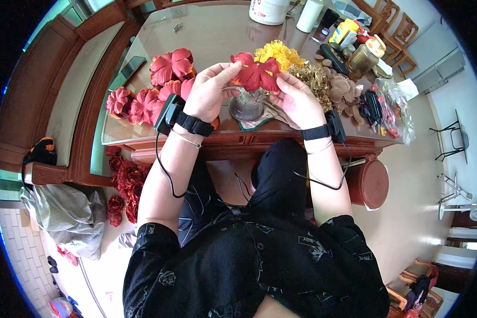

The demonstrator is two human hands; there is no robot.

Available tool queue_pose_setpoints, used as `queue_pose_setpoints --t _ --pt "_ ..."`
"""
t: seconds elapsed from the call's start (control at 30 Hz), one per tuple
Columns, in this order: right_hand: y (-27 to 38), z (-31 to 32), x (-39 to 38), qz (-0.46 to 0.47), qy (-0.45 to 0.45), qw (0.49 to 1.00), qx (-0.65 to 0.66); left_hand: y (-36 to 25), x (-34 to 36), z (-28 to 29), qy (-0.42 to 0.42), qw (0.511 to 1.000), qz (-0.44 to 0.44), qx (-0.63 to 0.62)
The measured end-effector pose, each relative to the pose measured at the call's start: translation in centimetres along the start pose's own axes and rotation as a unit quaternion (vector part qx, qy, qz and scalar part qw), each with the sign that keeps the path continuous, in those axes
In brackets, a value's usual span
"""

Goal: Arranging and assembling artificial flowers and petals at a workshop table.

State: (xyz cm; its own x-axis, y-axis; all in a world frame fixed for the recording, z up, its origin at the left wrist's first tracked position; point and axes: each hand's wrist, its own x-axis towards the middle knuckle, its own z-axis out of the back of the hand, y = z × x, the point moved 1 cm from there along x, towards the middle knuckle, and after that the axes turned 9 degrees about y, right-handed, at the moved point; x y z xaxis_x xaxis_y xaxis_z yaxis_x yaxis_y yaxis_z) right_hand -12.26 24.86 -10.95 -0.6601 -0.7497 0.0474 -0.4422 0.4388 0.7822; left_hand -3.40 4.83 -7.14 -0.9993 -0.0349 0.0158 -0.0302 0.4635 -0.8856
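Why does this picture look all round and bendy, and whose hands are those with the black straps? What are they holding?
The picture comes from a small camera worn on a person's head, looking down. Its very wide lens bends straight edges, so everything looks round. No machine here: the arms coming up from the bottom are the person's own. Each wrist wears a black band with a wire.

The left hand and right hand together hold a red fabric flower with their fingers, above a small glass jar.

They sit at a glass-topped wooden table. On it lie more red flowers to the left, yellow flowers, and brownish-gold flower pieces to the right. More red flowers lie on the floor.
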Motion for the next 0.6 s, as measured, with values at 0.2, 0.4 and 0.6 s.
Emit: queue_pose_setpoints --t 0.2,0.4,0.6 --pt "-0.4 0.3 -0.8 -0.002 -0.012 0.999 -0.032 1.4 0.7 1.6 0.027 0.999 -0.023 0.003" --pt "-1.7 -0.1 -3.1 0.112 -0.061 0.696 -0.706 1.5 0.9 1.1 0.002 0.999 -0.048 0.017" --pt "-4.7 0.0 -3.6 0.143 -0.093 0.536 -0.827 1.9 1.1 0.7 -0.029 0.997 -0.062 0.039"
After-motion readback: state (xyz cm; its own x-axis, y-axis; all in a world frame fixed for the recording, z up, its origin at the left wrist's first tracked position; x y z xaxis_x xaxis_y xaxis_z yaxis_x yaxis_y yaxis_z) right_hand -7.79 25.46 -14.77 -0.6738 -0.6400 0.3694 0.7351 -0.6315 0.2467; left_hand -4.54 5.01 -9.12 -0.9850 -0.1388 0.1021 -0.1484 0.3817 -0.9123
